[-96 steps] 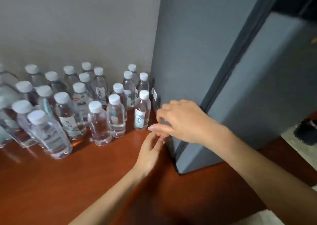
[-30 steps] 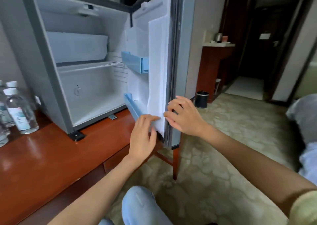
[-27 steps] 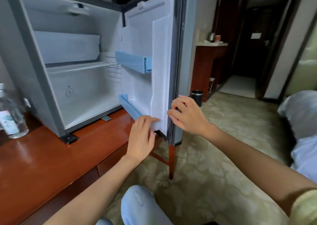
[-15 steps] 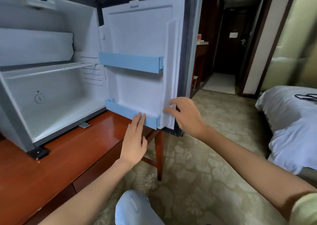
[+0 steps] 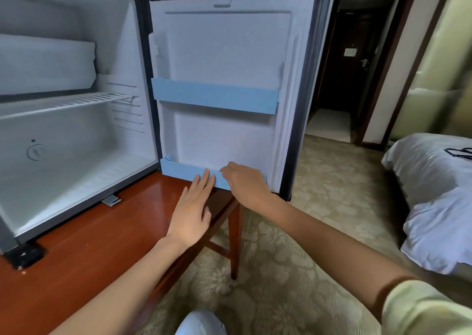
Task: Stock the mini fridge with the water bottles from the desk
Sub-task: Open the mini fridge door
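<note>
The mini fridge (image 5: 76, 161) stands on the bench (image 5: 89, 247), its door (image 5: 224, 53) swung wide open. Both hands are at the lower door rail (image 5: 182, 170). The left hand (image 5: 191, 212) is flat and open, fingers straight and close together, fingertips touching the rail's front face. The right hand (image 5: 247, 184) is just beside it, fingers bent against the rail's top edge; whether they actually clasp it cannot be told. The two hands nearly meet.
</note>
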`<state>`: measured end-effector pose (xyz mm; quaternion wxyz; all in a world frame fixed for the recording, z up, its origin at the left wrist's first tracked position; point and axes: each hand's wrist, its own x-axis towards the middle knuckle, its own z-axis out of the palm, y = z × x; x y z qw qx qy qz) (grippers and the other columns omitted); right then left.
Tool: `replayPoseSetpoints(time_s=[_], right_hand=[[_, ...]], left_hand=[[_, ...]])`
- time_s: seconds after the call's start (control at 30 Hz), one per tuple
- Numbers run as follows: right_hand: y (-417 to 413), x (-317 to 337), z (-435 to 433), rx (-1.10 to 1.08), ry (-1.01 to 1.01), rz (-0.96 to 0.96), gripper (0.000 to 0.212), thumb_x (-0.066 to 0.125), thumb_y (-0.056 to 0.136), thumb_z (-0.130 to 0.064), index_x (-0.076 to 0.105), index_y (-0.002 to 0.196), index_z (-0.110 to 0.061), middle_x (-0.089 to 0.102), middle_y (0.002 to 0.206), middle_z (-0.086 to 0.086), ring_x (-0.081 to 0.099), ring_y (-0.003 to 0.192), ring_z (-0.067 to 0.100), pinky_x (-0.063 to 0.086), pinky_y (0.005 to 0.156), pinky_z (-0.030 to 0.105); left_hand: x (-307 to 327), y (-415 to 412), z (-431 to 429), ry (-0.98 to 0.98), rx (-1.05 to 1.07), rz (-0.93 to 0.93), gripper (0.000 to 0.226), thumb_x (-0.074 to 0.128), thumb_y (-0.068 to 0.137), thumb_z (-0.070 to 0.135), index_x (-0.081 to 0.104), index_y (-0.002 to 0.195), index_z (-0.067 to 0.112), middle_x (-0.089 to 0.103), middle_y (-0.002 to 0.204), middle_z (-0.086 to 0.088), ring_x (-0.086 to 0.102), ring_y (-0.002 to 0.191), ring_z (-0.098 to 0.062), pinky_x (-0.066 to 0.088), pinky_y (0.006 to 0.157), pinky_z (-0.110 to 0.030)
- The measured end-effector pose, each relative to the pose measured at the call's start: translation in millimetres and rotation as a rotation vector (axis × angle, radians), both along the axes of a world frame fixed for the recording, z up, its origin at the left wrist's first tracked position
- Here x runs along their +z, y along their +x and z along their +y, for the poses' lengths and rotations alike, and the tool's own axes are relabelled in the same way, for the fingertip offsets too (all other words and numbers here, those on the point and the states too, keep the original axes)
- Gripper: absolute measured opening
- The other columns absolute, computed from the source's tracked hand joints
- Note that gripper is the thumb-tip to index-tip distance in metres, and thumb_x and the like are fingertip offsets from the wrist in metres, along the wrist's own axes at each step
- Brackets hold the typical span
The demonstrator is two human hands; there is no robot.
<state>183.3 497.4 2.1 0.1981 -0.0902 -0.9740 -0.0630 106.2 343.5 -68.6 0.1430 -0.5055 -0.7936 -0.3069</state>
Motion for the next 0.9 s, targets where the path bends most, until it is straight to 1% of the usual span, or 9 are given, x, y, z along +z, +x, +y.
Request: replayPoseSetpoints(time_s=[0.13,0.3,0.4,0.5,0.6,0.67,0.73,0.8,0.9], right_hand=[[-9,-3,18,-0.061,-0.029,-0.004,0.047,0.040,0.098,-0.002,0.043,0.141,-0.018,0.056,0.127,0.003,0.057,0.111,0.026,0.048,0.085,0.039],[-19,-3,40,-0.114,-0.097,0.008,0.041,0.041,0.098,-0.004,0.050,0.135,-0.019,0.058,0.121,0.003,0.056,0.109,0.023,0.044,0.086,0.033],[-25,-4,48,-0.145,-0.205,0.117,0.040,0.038,0.101,-0.006,0.052,0.135,-0.020,0.055,0.125,0.002,0.052,0.111,0.022,0.038,0.085,0.028],[-29,-6,52,-0.152,-0.274,0.235,0.043,0.040,0.097,0.001,0.055,0.133,-0.019,0.052,0.127,0.001,0.047,0.115,0.019,0.034,0.082,0.022],[-33,-9,45,-0.096,-0.351,0.320,0.043,0.042,0.095,0.003,0.059,0.128,-0.018,0.054,0.123,0.000,0.046,0.114,0.018,0.040,0.084,0.024],[-39,-13,34,-0.044,-0.368,0.324,0.040,0.045,0.094,0.001,0.062,0.125,-0.019,0.056,0.120,-0.002,0.048,0.113,0.017,0.041,0.085,0.024],[-45,-17,19,0.013,-0.419,0.290,0.036,0.047,0.095,-0.003,0.063,0.123,-0.020,0.057,0.120,-0.003,0.049,0.114,0.015,0.042,0.089,0.026],[-53,-23,0,0.067,-0.489,0.238,0.034,0.049,0.094,-0.006,0.065,0.119,-0.022,0.059,0.119,-0.005,0.053,0.113,0.013,0.044,0.091,0.028],[-67,-36,-36,0.137,-0.582,0.133,0.032,0.051,0.093,-0.007,0.069,0.110,-0.027,0.062,0.114,-0.009,0.060,0.101,0.007,0.048,0.088,0.026]], left_hand=[[0,-15,8,0.004,0.034,-0.065,0.079,0.043,0.090,0.001,0.006,0.155,0.027,-0.010,0.160,0.011,-0.010,0.147,-0.011,0.001,0.119,-0.034],[7,-16,29,-0.012,-0.028,-0.156,0.078,0.046,0.092,0.003,0.006,0.154,0.028,-0.013,0.159,0.011,-0.009,0.148,-0.012,0.004,0.120,-0.035],[13,-16,38,-0.051,-0.040,-0.207,0.078,0.047,0.092,0.006,0.006,0.154,0.029,-0.008,0.161,0.009,-0.008,0.148,-0.011,0.006,0.122,-0.040],[13,-21,32,-0.092,-0.008,-0.294,0.077,0.048,0.095,0.009,0.005,0.154,0.031,-0.004,0.162,0.008,-0.006,0.148,-0.010,0.008,0.121,-0.041],[8,-31,14,-0.088,0.070,-0.376,0.076,0.051,0.095,0.011,0.008,0.155,0.030,0.001,0.162,0.007,0.009,0.149,-0.017,0.022,0.119,-0.040],[5,-39,-2,-0.064,0.131,-0.422,0.073,0.052,0.095,0.014,0.012,0.154,0.030,0.008,0.162,0.004,0.018,0.147,-0.019,0.022,0.118,-0.032],[3,-46,-20,-0.041,0.175,-0.436,0.070,0.054,0.095,0.015,0.017,0.154,0.027,0.017,0.161,0.001,0.019,0.147,-0.016,0.020,0.117,-0.028],[0,-52,-40,-0.038,0.214,-0.434,0.068,0.054,0.095,0.015,0.021,0.153,0.023,0.024,0.158,-0.001,0.027,0.144,-0.017,0.024,0.115,-0.028],[-8,-60,-72,-0.037,0.283,-0.445,0.066,0.056,0.093,0.014,0.026,0.152,0.021,0.034,0.153,-0.004,0.040,0.136,-0.019,0.028,0.109,-0.024]])
